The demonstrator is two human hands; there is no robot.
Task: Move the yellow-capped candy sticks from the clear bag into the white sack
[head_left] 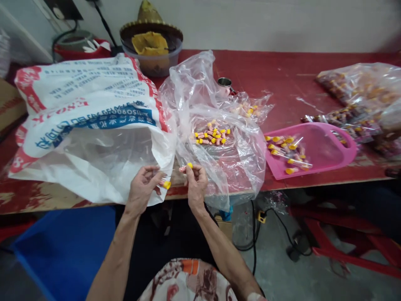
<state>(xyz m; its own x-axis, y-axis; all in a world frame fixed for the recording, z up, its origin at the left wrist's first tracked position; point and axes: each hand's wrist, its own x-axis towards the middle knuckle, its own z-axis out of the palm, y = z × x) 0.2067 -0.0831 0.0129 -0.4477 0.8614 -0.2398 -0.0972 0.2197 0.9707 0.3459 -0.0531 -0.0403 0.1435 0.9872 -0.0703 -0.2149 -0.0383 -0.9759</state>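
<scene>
Pinching one yellow-capped tube, the left hand mirrors the right hand, closed on another tube. Light, rigid, probably slippery; best taken mid-body.

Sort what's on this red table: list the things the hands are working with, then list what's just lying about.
In use:
left hand pinching a yellow-capped piece
right hand pinching another piece
loose pieces in the clear bag
pink tray of filled packets

Lying about:
white sack
straw hat
metal cup
blue crate

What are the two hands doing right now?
Left hand: closed, pinching a yellow-capped piece.
Right hand: closed, pinching another yellow-capped piece.
</scene>
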